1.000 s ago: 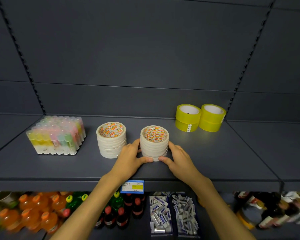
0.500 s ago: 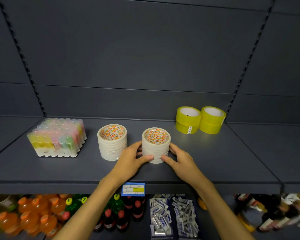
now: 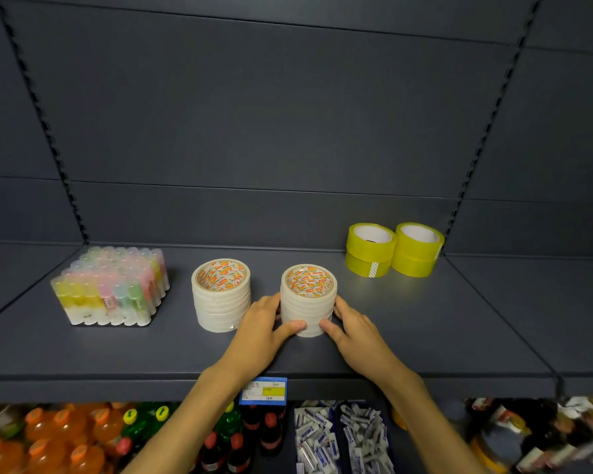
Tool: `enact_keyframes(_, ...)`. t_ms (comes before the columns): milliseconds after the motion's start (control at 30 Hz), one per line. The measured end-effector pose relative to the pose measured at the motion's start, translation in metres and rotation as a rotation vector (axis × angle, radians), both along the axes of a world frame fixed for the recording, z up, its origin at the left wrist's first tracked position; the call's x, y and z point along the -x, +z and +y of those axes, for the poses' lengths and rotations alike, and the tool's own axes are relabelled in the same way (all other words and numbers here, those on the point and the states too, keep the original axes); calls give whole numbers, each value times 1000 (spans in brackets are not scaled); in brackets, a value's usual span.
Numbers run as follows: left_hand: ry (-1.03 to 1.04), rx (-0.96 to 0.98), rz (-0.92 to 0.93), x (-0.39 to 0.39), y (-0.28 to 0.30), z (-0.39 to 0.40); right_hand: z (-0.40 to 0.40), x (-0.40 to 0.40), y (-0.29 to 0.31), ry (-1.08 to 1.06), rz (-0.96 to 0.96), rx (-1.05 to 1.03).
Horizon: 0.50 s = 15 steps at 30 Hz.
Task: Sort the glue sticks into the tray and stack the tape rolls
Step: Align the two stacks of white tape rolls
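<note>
Cupping the right-hand stack of white tape rolls (image 3: 308, 301) from both sides, the left hand (image 3: 259, 333) and the right hand (image 3: 355, 331) hold it near the front of the grey shelf (image 3: 425, 336). Each thumb presses the near face of the stack low down, while the remaining fingers curl round its flanks; their tips are hidden behind the rolls. This opposed grip appears intended to square the rolls so the column stands true, and the thin rolls would likely slide apart under one-sided pressure. Just to the left, close but apart from it, a second stack of white tape rolls (image 3: 221, 295) stands upright and untouched. Further left, the glue sticks (image 3: 112, 287) stand upright, packed in a tight block; whether a tray lies beneath them cannot be determined. Far right, against the back panel, two pairs of yellow tape rolls (image 3: 394, 249) sit side by side, each pair stacked two high. Judging by this layout, the stacking step is nearly complete.
</note>
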<state>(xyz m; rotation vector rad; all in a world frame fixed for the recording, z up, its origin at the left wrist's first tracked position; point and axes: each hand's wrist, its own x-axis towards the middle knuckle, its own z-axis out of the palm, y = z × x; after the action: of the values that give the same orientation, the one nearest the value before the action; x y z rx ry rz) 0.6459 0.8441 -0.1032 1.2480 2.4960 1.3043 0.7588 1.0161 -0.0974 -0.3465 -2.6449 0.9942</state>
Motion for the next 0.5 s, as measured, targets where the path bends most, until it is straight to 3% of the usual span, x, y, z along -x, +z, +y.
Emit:
enact_keyframes(233, 24, -132, -140, -5, 4, -4, 4, -3, 7, 62, 53, 178)
enact_keyframes(500, 20, -200, 170, -23, 56, -5, 22, -14, 24, -119, 176, 226)
